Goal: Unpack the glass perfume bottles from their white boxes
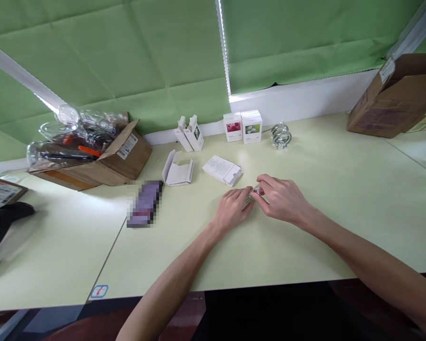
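My left hand (233, 207) and my right hand (282, 199) meet in the middle of the pale table (305, 246), fingers curled together round a small clear shiny item (252, 195) with a reddish tip. I cannot make out what it is. Just beyond the hands lies a flat white printed box (222, 169) on its side. An opened white box (178, 169) lies left of it.
Two pairs of small white boxes (243, 126) (189, 134) stand by the wall, beside a shiny metal spiral (280, 135). A cardboard box of clear glassware (92, 151) sits at left, another carton (397, 97) at far right. A blurred purple object (145, 203) lies left of my hands.
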`<act>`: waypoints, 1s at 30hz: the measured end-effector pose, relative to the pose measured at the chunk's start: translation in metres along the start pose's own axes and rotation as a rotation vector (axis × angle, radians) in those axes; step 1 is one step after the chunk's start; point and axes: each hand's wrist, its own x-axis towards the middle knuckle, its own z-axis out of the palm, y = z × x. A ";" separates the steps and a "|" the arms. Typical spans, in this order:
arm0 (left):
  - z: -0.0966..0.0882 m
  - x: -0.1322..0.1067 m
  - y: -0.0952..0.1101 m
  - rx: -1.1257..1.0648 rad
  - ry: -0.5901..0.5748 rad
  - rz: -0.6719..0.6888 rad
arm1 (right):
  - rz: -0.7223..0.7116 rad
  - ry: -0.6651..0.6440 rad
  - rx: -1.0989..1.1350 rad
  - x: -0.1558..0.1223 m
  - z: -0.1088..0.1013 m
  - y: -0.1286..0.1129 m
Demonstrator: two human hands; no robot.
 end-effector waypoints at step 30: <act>-0.006 0.001 -0.013 -0.261 -0.186 -0.389 | 0.584 -0.066 0.106 0.023 0.031 0.119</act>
